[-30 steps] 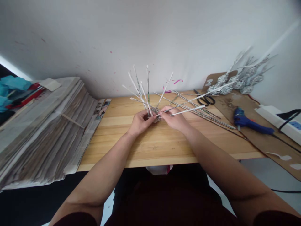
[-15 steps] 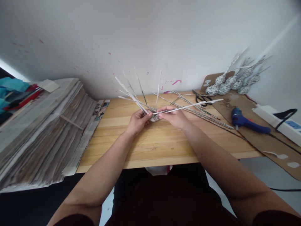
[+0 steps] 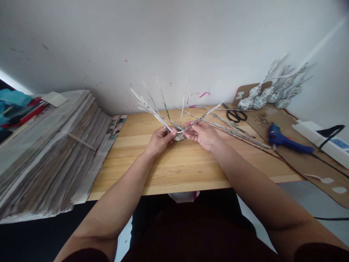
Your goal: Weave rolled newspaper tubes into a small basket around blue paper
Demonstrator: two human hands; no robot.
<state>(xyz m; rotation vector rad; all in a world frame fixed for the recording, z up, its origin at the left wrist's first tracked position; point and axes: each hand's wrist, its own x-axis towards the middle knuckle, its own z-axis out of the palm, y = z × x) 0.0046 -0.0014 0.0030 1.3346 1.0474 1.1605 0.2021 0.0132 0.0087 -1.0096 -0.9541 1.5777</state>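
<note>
Over the middle of a wooden table [image 3: 174, 171], both hands hold a small woven piece made of rolled newspaper sticks [image 3: 178, 135]. Several thin sticks fan up and out from its core. My left hand [image 3: 160, 140] pinches the left side of the core with closed fingers. My right hand [image 3: 202, 134] grips one long stick [image 3: 203, 117] that slants up to the right from the core.
A thick stack of newspapers [image 3: 46, 153] fills the left. Loose paper sticks [image 3: 231, 127] and black scissors [image 3: 236, 114] lie at the back right. A blue glue gun [image 3: 286, 142] rests on brown cardboard [image 3: 308, 163], with finished woven pieces [image 3: 261, 98] and a white power strip [image 3: 321, 142] beyond.
The long stick in my right hand has swung from nearly level to a steeper upward slant. The fan of sticks has tilted a little to the left. Both hands stay at the core.
</note>
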